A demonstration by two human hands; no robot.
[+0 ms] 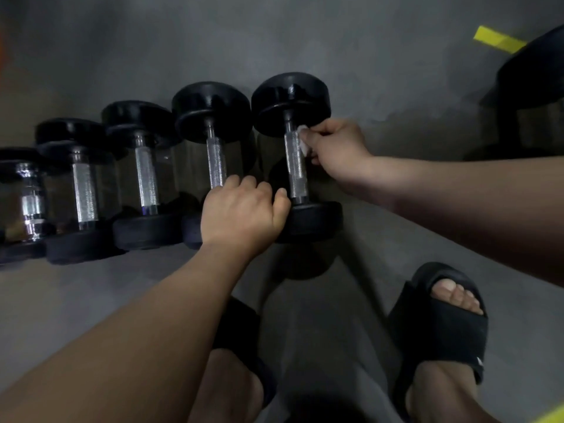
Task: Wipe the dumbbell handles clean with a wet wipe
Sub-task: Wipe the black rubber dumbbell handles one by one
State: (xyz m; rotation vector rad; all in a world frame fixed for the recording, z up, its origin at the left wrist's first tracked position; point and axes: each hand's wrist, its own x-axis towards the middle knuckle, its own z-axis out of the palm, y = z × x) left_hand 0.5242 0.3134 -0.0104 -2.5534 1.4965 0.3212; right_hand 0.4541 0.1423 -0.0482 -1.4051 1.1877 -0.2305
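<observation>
Where the grey floor [396,71] reached the left edge of the view, three smaller dumbbells [84,190] lay side by side, black-headed with knurled chrome handles, and no hand touched them. Just beside them lay the fourth dumbbell [215,160]. The left hand [244,212] covered its near head, fingers curled down over it at the near end of the handle, the thumb reaching to the near head of the rightmost dumbbell [293,96]. Against the far end of that dumbbell's handle [295,169], just below the far head, sat the white wet wipe [302,141]. The right hand [335,148] pinched it between thumb and bent fingers and pressed it to the chrome. Farther right were a strip of yellow tape [499,41] and a dark rounded object [537,77], and nearer the camera a foot in a black sandal [439,325].
</observation>
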